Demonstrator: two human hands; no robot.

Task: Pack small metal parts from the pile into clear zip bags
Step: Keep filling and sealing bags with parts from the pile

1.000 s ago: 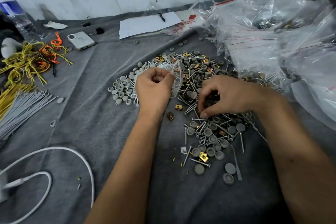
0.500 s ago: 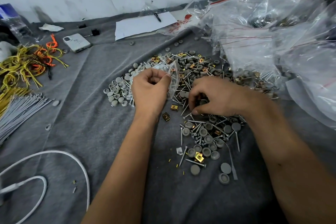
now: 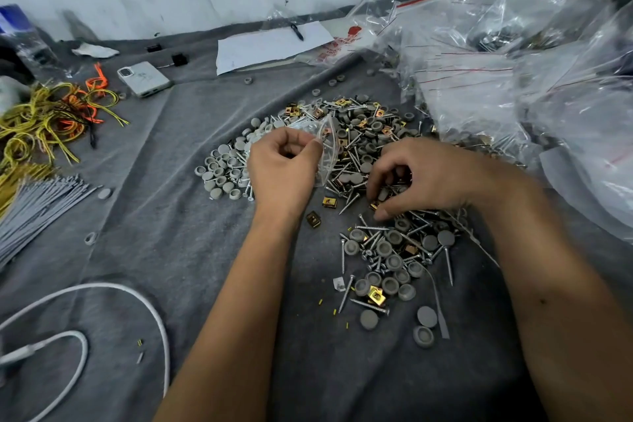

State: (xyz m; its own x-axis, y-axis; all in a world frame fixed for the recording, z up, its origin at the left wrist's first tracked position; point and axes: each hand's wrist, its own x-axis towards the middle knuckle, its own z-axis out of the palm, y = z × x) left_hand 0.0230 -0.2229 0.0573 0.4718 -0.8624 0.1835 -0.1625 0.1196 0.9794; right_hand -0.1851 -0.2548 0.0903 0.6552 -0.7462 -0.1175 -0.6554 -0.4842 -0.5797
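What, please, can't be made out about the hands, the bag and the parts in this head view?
- Right hand: its curled fingers hide whichever part it pinches from the pile.
- Zip bag: the left hand covers most of it; contents unclear.
- White cable: cut off by the left edge.

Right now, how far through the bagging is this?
Done: a heap of clear bags lies at the right, some with parts inside; how many are filled cannot be told. In hand: the left hand holds a small zip bag open, while the right hand picks at the pile. Left: most of it, since many screws, grey caps and gold clips are loose on the cloth.
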